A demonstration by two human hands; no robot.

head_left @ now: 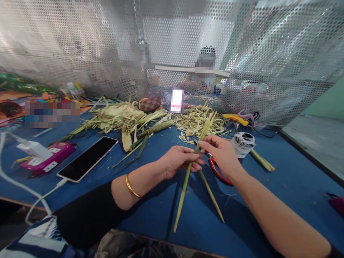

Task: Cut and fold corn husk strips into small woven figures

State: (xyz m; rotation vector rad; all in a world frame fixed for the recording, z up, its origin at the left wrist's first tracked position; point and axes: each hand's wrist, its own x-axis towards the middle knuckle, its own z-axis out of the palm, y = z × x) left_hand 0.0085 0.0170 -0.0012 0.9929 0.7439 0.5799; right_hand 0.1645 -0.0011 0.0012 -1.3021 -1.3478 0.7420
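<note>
In the head view, long pale-green plant strips (pixel 182 196), folded or rolled narrow, cross between my hands above the blue table. Two pointed tails spread downward and the upper ends stick up together. My left hand (pixel 179 161), with a gold bangle at the wrist, is closed in a pinch on the strips near the crossing. Just above it, my right hand (pixel 220 152) pinches the same strips between thumb and fingers. Partly hidden under the right hand lies a red-handled cutting tool (pixel 215 168). Beside that hand stands a spool of white thread (pixel 243 143).
Dried husks (pixel 120 120) and a heap of cut strips (pixel 200 120) lie behind my hands. At left are a phone (pixel 88 157) on a cable and a magenta power strip (pixel 51 161). More strips (pixel 262 159) lie right. A perforated metal screen (pixel 174 32) closes the back.
</note>
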